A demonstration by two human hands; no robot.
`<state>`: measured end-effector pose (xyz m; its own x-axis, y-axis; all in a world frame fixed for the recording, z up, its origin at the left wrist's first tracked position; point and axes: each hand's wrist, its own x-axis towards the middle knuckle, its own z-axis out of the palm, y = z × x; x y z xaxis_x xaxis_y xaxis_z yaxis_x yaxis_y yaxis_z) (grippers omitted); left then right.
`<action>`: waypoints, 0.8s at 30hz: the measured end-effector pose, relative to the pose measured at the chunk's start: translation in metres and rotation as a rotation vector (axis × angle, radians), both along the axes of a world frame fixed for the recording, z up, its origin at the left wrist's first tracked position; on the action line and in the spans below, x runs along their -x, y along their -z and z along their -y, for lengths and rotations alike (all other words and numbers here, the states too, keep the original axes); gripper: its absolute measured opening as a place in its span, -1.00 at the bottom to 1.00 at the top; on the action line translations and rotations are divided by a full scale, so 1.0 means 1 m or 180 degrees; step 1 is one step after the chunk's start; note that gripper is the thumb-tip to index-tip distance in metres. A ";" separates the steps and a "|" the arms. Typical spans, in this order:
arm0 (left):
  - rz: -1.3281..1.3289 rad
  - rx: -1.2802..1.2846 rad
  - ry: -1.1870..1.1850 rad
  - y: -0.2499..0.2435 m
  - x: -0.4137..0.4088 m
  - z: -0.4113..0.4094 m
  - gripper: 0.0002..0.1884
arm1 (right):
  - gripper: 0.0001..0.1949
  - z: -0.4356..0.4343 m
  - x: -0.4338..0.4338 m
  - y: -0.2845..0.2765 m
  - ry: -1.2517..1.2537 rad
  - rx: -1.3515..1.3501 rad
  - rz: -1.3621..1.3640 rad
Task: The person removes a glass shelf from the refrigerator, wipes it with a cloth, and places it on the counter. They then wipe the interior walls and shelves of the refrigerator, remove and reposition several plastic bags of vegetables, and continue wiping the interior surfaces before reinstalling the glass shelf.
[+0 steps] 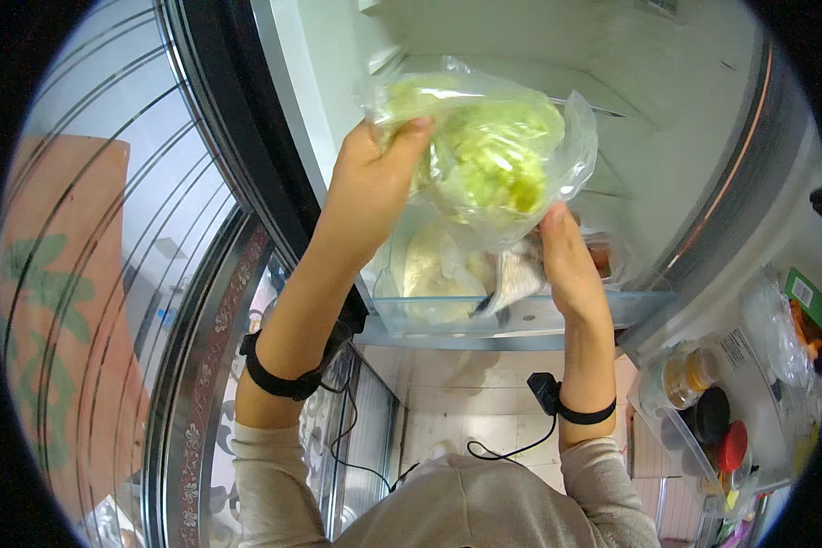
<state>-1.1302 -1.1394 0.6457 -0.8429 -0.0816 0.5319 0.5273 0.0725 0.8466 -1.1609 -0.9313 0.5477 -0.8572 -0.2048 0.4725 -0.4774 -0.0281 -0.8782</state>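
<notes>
A clear plastic bag (579,154) holds a pale green leafy vegetable (503,147), perhaps lettuce or cabbage. Both of my hands hold this bag up in front of an open refrigerator. My left hand (377,181) grips its left side, thumb on the front. At the lower right corner, my right hand (570,253) pinches the plastic. Below the bag is a clear refrigerator drawer (404,308), with a pale bagged item (445,274) at its left. Wrapped food (599,253) lies at its right, partly hidden behind my right hand.
The refrigerator door (719,185) stands open at right, its shelf bin (678,431) carrying several lidded jars (733,445) and packets. A dark-framed glass panel (171,137) rises at left. Black cables (500,452) hang from straps on both my forearms. Tiled floor (479,397) shows below.
</notes>
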 end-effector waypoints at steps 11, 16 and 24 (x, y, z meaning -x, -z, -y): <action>-0.0689 0.0826 0.1908 -0.019 -0.013 -0.004 -0.17 | -0.55 0.001 -0.009 -0.039 0.0456 0.1283 0.0135; -0.0299 -0.0442 0.2200 0.006 -0.035 -0.023 0.15 | -0.70 -0.008 -0.048 -0.044 0.1433 0.0803 -0.0675; 0.0035 -0.0988 0.2103 0.088 -0.086 -0.059 0.22 | -0.56 -0.059 -0.123 0.019 0.1513 -0.0432 -0.2128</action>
<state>-1.0440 -1.0801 0.5580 -0.7735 0.3003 0.5581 0.3694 -0.5020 0.7820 -1.0380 -0.8723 0.5290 -0.4141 0.0163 0.9101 -0.8340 0.3938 -0.3865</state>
